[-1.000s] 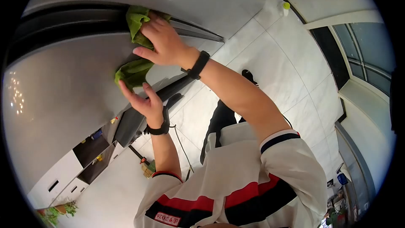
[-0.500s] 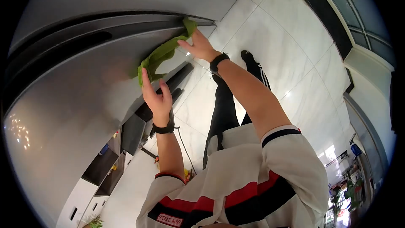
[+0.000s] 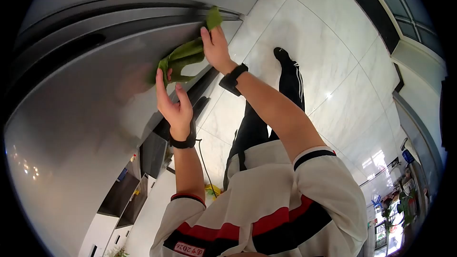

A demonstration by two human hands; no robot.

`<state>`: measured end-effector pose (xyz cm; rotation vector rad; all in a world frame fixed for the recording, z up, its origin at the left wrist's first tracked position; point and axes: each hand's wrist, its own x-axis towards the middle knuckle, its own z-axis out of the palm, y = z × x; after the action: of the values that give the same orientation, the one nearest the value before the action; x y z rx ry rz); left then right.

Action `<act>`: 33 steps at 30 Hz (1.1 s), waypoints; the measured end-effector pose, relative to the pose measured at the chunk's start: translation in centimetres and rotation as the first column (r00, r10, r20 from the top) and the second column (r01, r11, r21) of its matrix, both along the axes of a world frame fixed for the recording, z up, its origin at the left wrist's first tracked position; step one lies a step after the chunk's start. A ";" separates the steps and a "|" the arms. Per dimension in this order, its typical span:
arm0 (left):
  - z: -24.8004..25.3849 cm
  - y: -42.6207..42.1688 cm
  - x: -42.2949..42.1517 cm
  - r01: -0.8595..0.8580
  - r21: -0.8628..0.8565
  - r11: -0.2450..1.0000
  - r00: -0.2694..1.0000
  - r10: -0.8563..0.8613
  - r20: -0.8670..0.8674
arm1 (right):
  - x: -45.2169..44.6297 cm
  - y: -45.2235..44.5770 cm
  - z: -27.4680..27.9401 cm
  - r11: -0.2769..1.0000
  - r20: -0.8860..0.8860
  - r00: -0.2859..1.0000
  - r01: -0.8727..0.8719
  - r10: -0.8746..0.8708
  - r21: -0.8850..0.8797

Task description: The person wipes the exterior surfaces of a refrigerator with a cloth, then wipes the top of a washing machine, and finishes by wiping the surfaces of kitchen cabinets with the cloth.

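Observation:
A green cloth (image 3: 183, 57) stretches between my two hands against the edge of a large, shiny grey door (image 3: 85, 100), which looks like a refrigerator's. My left hand (image 3: 175, 109) has the cloth's lower end at its fingertips, with the thumb held apart. Higher up, my right hand (image 3: 216, 51) grips the other end near the dark slot (image 3: 190, 12) along the door's top edge. Part of the cloth sticks up past the right fingers, which it partly hides. Black bands circle both wrists.
Pale marble-look tiles (image 3: 328, 57) cover the floor, where my legs in black trousers (image 3: 252, 123) stand. Open shelves (image 3: 116, 190) are at lower left. A window (image 3: 404, 4) is at upper right, and plants (image 3: 395, 214) stand at lower right.
My right hand has shifted slightly left and upward with its end of the cloth. The left hand has moved a little left, and the cloth between them is now more bunched.

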<state>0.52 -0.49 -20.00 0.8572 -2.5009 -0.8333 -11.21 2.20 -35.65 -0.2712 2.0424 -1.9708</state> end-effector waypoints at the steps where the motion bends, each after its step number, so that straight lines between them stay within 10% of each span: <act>1: -0.2 0.0 -0.4 0.005 0.000 1.000 1.000 -0.005 -0.020 | -0.7 -0.3 -0.1 0.999 -0.006 1.000 -0.030 0.030 0.011; 5: -1.2 -0.2 -1.5 0.037 0.025 0.999 0.998 -0.036 -0.046 | -3.4 -0.7 -2.0 0.990 0.285 0.949 -0.118 0.134 -0.075; 13: -4.3 -0.7 -3.7 0.118 -0.028 0.993 0.992 -0.117 0.050 | -3.9 -0.5 -8.3 0.975 0.211 0.963 -0.191 0.165 0.112; 14: -4.3 -0.6 -4.0 0.119 -0.018 0.993 0.991 -0.118 0.056 | -4.5 0.0 -8.9 0.954 0.508 0.843 -0.276 0.180 0.120; 21: -4.8 -0.9 -3.9 0.130 0.025 0.991 0.991 -0.131 0.025 | -1.7 1.7 -17.8 0.962 0.464 0.876 -0.003 0.134 -0.272; 33: -3.0 -0.2 -4.1 0.096 0.191 0.977 0.992 -0.079 -0.095 | -4.8 -1.1 -7.2 0.959 0.366 0.914 -0.242 0.173 0.151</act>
<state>-3.55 -0.73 -22.98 0.7580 -2.4253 -1.1368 -16.06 1.13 -42.84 -0.0821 1.8676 -1.5514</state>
